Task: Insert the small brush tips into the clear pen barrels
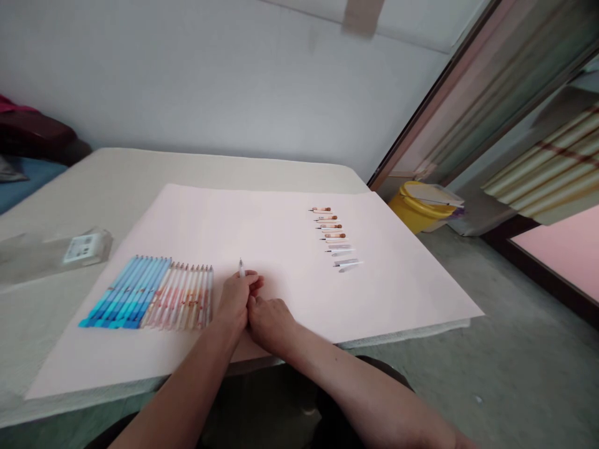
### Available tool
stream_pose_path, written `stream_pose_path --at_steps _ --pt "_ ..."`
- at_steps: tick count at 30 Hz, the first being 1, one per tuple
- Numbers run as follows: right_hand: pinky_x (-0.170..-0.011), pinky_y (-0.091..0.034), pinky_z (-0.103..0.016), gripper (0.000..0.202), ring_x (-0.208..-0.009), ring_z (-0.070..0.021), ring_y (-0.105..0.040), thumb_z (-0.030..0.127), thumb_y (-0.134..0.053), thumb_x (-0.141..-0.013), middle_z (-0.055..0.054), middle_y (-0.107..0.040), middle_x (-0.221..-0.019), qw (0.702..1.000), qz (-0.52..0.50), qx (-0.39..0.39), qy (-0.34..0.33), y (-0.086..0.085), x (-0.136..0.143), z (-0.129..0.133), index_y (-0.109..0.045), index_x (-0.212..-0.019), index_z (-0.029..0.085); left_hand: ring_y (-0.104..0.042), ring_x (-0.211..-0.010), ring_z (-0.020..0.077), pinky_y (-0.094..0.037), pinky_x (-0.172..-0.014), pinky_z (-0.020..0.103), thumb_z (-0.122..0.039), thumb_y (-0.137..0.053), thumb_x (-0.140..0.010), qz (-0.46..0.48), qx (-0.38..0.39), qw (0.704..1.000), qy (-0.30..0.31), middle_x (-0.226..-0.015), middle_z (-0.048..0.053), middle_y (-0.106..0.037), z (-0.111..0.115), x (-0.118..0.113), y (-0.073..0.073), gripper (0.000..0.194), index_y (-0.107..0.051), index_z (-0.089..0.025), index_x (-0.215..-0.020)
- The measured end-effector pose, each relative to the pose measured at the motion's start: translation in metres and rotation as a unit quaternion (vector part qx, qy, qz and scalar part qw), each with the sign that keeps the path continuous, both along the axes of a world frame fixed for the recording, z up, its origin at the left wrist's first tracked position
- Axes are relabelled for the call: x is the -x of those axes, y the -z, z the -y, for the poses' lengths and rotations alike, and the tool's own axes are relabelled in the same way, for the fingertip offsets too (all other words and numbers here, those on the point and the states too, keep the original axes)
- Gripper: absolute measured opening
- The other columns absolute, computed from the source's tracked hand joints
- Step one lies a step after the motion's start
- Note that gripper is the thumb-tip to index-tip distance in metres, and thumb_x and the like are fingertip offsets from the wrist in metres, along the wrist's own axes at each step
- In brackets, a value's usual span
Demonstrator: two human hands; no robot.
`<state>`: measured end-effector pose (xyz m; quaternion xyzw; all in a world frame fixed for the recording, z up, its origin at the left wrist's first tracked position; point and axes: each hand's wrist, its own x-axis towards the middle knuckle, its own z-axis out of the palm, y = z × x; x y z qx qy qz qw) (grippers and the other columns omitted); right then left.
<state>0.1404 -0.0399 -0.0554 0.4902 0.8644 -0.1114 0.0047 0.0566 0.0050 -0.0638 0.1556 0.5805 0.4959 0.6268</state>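
My left hand (236, 296) is closed around a pen (241, 269), whose tip points away from me above the fingers. Right beside it, my right hand (271, 318) is curled with its fingers against the left hand; whatever it grips is hidden. To the left lies a row of several blue pens (133, 290), and touching it a row of several clear pens with reddish patterns (182, 296). Farther right, several small pen parts (333, 236) lie in a column of sets, some with brown figures, the nearest ones clear and grey.
A pink sheet (384, 280) covers much of the white table (210, 165). A clear plastic bag (51, 252) with a white label lies at the left. A yellow bucket (414, 209) stands on the floor at the right, by a patterned curtain.
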Motion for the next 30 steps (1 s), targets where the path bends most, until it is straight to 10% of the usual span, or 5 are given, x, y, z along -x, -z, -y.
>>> stream_pose_path --at_steps 30 --pt "-0.058 -0.050 -0.039 0.020 -0.072 -0.0259 -0.064 0.016 -0.039 -0.084 -0.015 -0.063 -0.085 1.000 0.011 0.002 0.002 -0.0010 -0.0002 0.0006 -0.049 -0.100 0.010 -0.060 -0.058 0.0117 -0.040 -0.055 0.022 -0.010 -0.060 -0.063 -0.005 0.004 1.000 0.004 -0.064 0.004 -0.063 -0.0001 -0.0002 -0.0024 0.014 -0.057 -0.013 -0.076"
